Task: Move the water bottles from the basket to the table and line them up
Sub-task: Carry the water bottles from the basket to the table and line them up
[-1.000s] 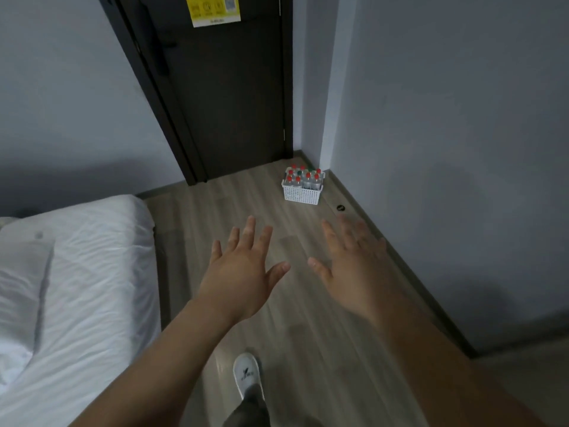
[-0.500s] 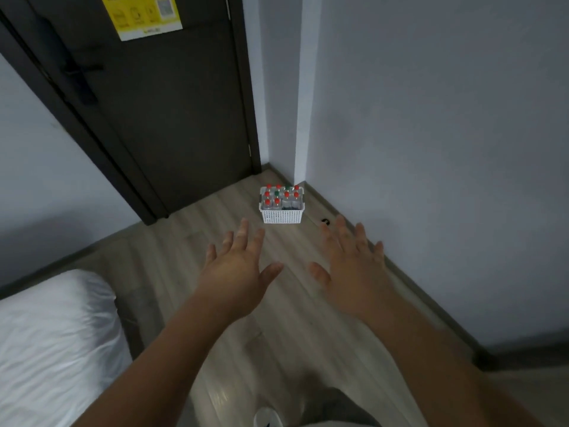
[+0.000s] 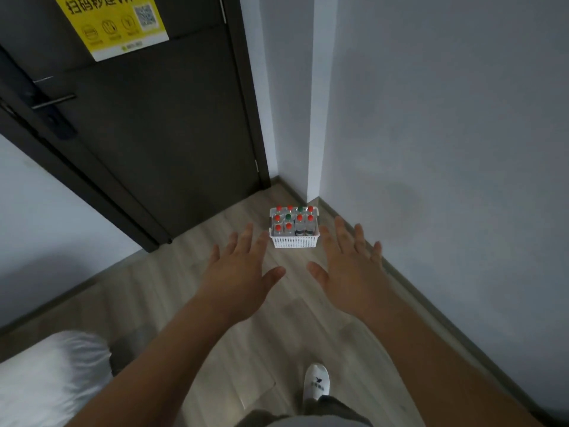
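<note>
A small white perforated basket (image 3: 295, 242) stands on the wooden floor in the corner by the wall. Several clear water bottles (image 3: 299, 227) stand upright in it, most with red caps, two with green caps. My left hand (image 3: 243, 272) reaches forward, palm down, fingers spread, its fingertips appearing just left of the basket. My right hand (image 3: 351, 266) is stretched out the same way just right of the basket. Both hands hold nothing and are well above the floor. No table is in view.
A dark door (image 3: 154, 118) with a yellow notice and a lever handle fills the upper left. A grey wall (image 3: 446, 149) with a skirting board runs along the right. A white bed corner (image 3: 49, 374) lies at lower left. My white-shoed foot (image 3: 316, 382) is on the floor.
I have walked closer to the corner: the basket now looks larger and sits between my hands. The bed has slid down and left out of most of the view.
</note>
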Demonstrator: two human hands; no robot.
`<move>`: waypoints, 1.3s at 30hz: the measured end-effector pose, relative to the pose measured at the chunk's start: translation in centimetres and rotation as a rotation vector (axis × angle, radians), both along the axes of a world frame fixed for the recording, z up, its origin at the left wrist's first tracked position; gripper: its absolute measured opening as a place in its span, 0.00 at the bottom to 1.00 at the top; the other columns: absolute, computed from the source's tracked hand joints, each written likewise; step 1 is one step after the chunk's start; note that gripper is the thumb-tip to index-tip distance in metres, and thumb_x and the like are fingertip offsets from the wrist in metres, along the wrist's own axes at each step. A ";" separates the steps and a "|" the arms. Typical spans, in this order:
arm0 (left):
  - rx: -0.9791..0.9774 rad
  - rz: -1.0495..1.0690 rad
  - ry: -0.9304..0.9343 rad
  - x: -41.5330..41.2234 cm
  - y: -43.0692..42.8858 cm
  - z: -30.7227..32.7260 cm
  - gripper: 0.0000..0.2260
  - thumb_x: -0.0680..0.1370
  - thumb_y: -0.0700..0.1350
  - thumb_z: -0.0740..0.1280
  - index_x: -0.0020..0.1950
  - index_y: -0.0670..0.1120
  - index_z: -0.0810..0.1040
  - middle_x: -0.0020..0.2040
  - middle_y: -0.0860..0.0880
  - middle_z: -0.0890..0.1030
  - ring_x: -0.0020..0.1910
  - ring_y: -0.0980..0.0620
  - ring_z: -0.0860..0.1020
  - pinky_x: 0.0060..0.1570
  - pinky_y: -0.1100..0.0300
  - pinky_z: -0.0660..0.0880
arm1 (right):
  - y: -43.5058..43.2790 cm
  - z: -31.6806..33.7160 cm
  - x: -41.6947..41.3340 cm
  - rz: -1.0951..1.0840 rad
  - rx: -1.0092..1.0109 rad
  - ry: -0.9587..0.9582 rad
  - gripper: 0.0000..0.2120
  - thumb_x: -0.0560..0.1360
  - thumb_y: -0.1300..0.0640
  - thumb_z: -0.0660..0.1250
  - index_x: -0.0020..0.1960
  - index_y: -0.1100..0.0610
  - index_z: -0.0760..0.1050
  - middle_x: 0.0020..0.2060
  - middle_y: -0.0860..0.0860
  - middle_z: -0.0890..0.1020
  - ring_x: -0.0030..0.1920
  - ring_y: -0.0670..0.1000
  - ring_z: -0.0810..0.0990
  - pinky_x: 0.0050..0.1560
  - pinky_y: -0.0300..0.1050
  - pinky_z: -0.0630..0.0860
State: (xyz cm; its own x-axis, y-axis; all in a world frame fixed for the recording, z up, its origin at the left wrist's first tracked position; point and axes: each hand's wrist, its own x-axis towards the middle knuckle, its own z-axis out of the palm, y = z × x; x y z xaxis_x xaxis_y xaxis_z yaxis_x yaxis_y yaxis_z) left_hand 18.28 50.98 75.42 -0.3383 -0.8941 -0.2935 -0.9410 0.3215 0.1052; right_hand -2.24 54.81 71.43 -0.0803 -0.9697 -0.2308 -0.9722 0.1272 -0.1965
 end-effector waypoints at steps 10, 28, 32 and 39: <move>0.057 -0.008 0.033 -0.2 -14.3 -1.6 0.36 0.82 0.67 0.51 0.84 0.55 0.42 0.84 0.48 0.40 0.83 0.44 0.44 0.80 0.41 0.48 | -14.7 -0.8 -1.0 -0.004 -0.009 0.039 0.38 0.81 0.31 0.48 0.84 0.45 0.38 0.83 0.52 0.37 0.82 0.64 0.37 0.78 0.73 0.44; 0.189 -0.164 0.070 2.2 -41.0 -14.4 0.36 0.82 0.66 0.53 0.84 0.51 0.47 0.84 0.45 0.49 0.83 0.43 0.49 0.79 0.40 0.52 | -37.0 -11.3 3.0 -0.156 0.138 0.050 0.40 0.80 0.29 0.51 0.83 0.43 0.38 0.83 0.50 0.38 0.82 0.62 0.36 0.76 0.70 0.38; 0.243 -0.126 0.051 0.9 -43.8 -21.2 0.37 0.81 0.67 0.54 0.84 0.51 0.47 0.84 0.44 0.48 0.82 0.42 0.50 0.78 0.38 0.54 | -40.2 -18.1 2.7 -0.114 0.245 0.009 0.40 0.82 0.32 0.51 0.83 0.45 0.35 0.82 0.52 0.34 0.81 0.62 0.33 0.77 0.72 0.38; 0.297 -0.070 0.022 -0.9 -46.4 -32.7 0.36 0.81 0.67 0.54 0.83 0.52 0.47 0.84 0.44 0.46 0.83 0.41 0.50 0.78 0.38 0.54 | -43.6 -29.6 2.6 -0.086 0.361 -0.035 0.39 0.82 0.32 0.50 0.83 0.46 0.34 0.81 0.52 0.30 0.80 0.63 0.32 0.77 0.72 0.39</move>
State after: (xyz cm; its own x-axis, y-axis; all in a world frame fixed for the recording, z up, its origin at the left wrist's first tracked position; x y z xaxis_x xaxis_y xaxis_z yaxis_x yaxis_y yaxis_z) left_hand 17.37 4.61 42.76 -0.4051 -0.7445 -0.5307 -0.9142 0.3374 0.2246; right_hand 0.35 11.24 41.83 -0.1444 -0.8155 -0.5605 -0.9484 0.2757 -0.1569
